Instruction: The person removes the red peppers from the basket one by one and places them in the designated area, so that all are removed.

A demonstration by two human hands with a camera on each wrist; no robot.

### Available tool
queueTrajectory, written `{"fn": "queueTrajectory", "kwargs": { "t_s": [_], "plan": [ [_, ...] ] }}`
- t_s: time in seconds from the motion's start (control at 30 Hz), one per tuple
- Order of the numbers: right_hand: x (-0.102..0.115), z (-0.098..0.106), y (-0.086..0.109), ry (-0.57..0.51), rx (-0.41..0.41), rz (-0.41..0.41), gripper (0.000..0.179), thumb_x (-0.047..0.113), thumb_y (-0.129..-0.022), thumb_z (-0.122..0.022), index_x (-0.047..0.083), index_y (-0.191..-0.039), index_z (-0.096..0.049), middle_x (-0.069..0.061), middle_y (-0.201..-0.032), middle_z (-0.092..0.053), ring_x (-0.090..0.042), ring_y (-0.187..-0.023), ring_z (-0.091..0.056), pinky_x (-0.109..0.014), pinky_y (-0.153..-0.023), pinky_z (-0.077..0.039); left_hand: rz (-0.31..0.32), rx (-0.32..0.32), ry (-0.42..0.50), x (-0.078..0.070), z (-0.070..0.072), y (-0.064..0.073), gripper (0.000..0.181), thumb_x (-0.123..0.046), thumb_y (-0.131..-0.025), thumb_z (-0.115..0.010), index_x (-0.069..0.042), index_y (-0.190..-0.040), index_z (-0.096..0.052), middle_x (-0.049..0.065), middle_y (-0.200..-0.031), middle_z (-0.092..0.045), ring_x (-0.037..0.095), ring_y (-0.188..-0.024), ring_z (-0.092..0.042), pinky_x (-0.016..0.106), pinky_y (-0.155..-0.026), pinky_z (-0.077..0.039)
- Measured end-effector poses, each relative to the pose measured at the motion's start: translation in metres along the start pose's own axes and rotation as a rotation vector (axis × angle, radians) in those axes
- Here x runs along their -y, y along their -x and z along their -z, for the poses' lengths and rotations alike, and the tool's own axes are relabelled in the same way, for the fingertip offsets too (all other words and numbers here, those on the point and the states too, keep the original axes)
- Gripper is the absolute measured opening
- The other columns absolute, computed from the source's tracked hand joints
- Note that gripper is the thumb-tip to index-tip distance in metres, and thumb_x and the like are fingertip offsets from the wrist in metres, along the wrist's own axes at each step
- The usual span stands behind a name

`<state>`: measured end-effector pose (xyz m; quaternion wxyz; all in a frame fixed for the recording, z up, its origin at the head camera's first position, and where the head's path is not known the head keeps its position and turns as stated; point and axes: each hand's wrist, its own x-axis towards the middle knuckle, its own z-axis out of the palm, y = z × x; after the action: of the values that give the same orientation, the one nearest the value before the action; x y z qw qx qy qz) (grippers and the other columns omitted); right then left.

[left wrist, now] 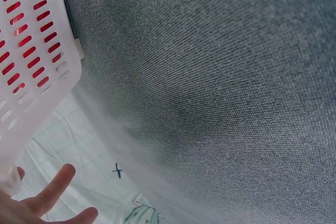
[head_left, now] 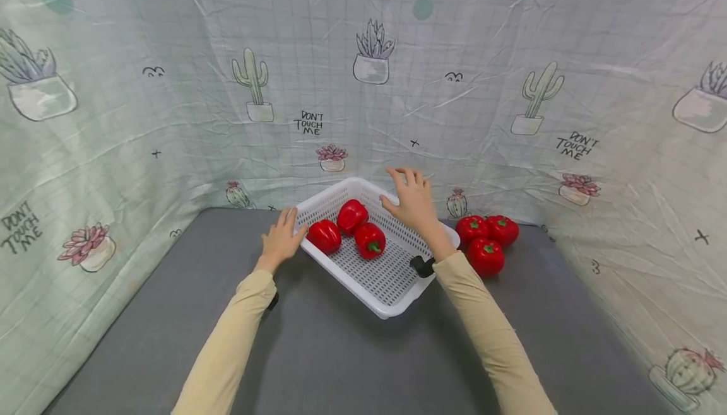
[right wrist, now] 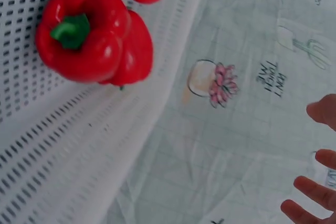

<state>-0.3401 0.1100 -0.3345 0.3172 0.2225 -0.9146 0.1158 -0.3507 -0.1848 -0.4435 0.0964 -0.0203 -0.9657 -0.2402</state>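
Observation:
A white slotted plastic basket [head_left: 392, 276] sits turned at an angle on the table, with three red bell peppers [head_left: 370, 240] grouped toward its left corner. My left hand [head_left: 279, 238] is at that corner, touching the rim; in the left wrist view its fingers [left wrist: 55, 187] stretch out beside the basket wall. Above the basket's back right side, my right hand [head_left: 414, 204] hovers with spread, slightly bent fingers and nothing in it. The right wrist view shows a pepper [right wrist: 84, 40] with a green stem inside the basket.
Three red tomato-like vegetables [head_left: 485, 257] with green tops cluster on the grey table [head_left: 341, 364], just right of the basket. A printed cactus curtain [head_left: 363, 118] encloses the table at the back and sides.

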Motion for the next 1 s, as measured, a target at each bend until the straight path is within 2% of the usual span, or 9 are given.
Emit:
{"fn": "queueTrajectory", "kwargs": {
  "t_s": [0.07,0.17,0.4,0.53,0.7,0.83,1.0],
  "plan": [
    [0.003,-0.011,-0.002,-0.001,0.008,-0.023,0.052,0.034,-0.084,-0.057,0.014,-0.130,-0.041,-0.014,-0.125,-0.043,-0.034,-0.106,-0.042,-0.046,-0.078,-0.036,-0.010,-0.026,0.001,0.000,0.000,0.000,0.065,-0.051,-0.091,-0.030,-0.014,-0.143,-0.019,0.014,-0.147,-0.019,0.052,-0.118,-0.035,0.075,-0.087,-0.017],
    [0.008,-0.027,-0.005,0.019,0.027,-0.057,0.050,0.034,-0.085,-0.055,0.015,-0.129,-0.041,-0.013,-0.126,-0.043,-0.033,-0.106,-0.042,-0.045,-0.078,-0.037,-0.009,-0.023,0.003,0.000,0.000,0.000,0.066,-0.053,-0.090,-0.029,-0.016,-0.143,-0.018,0.013,-0.147,-0.019,0.052,-0.117,-0.035,0.076,-0.086,-0.017],
    [0.018,-0.057,-0.007,0.001,0.106,-0.125,0.046,0.034,-0.088,-0.051,0.016,-0.129,-0.040,-0.014,-0.129,-0.039,-0.033,-0.109,-0.040,-0.045,-0.080,-0.035,0.002,0.002,-0.009,-0.002,0.001,-0.001,0.061,-0.042,-0.092,-0.034,-0.010,-0.143,-0.019,0.015,-0.147,-0.017,0.051,-0.121,-0.032,0.074,-0.091,-0.016],
    [0.018,-0.072,-0.006,0.004,0.160,-0.149,0.045,0.036,-0.089,-0.048,0.016,-0.129,-0.039,-0.015,-0.129,-0.038,-0.034,-0.111,-0.039,-0.047,-0.084,-0.034,0.010,0.015,-0.035,-0.003,0.002,0.000,0.062,-0.043,-0.093,-0.033,-0.011,-0.143,-0.018,0.014,-0.148,-0.016,0.050,-0.121,-0.034,0.073,-0.091,-0.018],
    [0.016,-0.086,-0.004,0.030,0.235,-0.165,0.047,0.040,-0.090,-0.045,0.014,-0.128,-0.039,-0.016,-0.129,-0.039,-0.035,-0.112,-0.039,-0.049,-0.085,-0.035,0.006,0.009,-0.031,-0.004,0.004,0.001,0.063,-0.043,-0.092,-0.035,-0.010,-0.143,-0.018,0.015,-0.147,-0.017,0.051,-0.120,-0.034,0.073,-0.090,-0.019],
    [0.016,-0.094,-0.001,0.056,0.308,-0.164,0.048,0.044,-0.090,-0.042,0.015,-0.127,-0.039,-0.015,-0.127,-0.039,-0.033,-0.112,-0.039,-0.046,-0.083,-0.036,0.009,0.008,-0.027,-0.005,0.004,0.002,0.063,-0.043,-0.092,-0.035,-0.010,-0.143,-0.019,0.015,-0.147,-0.017,0.051,-0.119,-0.035,0.073,-0.090,-0.019],
    [0.017,-0.099,0.001,0.072,0.418,-0.145,0.057,0.049,-0.087,-0.044,0.013,-0.130,-0.037,-0.017,-0.127,-0.039,-0.034,-0.115,-0.038,-0.050,-0.089,-0.035,0.011,0.005,-0.023,-0.005,0.003,0.003,0.063,-0.043,-0.091,-0.036,-0.010,-0.142,-0.019,0.015,-0.147,-0.017,0.050,-0.119,-0.035,0.073,-0.090,-0.019]
  ]
}}
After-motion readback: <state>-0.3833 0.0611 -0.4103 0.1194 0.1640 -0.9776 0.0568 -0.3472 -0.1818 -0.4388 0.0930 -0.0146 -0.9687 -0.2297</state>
